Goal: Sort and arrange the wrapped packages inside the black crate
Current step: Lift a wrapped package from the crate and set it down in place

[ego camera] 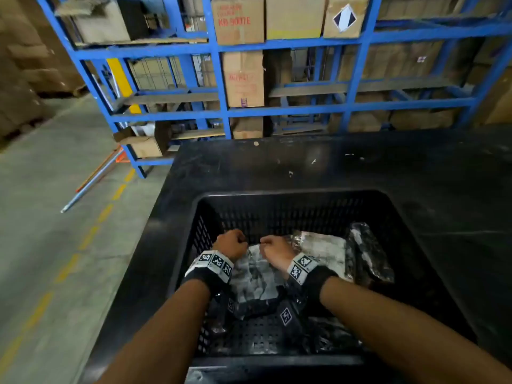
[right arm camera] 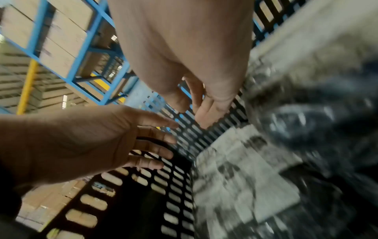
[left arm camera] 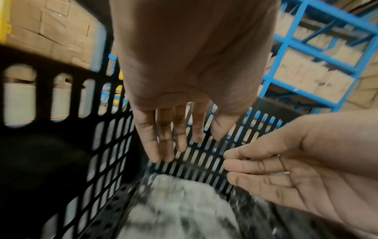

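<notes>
Both of my hands are down inside the black crate (ego camera: 277, 194), close together above a pale wrapped package (ego camera: 255, 275). In the left wrist view my left hand (left arm camera: 180, 142) hangs with its fingers straight and apart, holding nothing. My right hand (right arm camera: 201, 113) also has relaxed, extended fingers and nothing in it. The same pale package (left arm camera: 174, 202) lies blurred below the fingertips. A second pale package (ego camera: 324, 245) lies to the right of it. A dark wrapped package (ego camera: 368, 253) leans at the crate's right side. More dark packages (ego camera: 332, 336) lie near the front wall.
The crate stands on a black table (ego camera: 332, 162). Blue shelving (ego camera: 277, 109) with cardboard boxes rises behind the table. A concrete floor with a yellow dashed line (ego camera: 91, 234) runs on the left. The crate's slotted far wall (left arm camera: 204, 161) is just beyond my fingers.
</notes>
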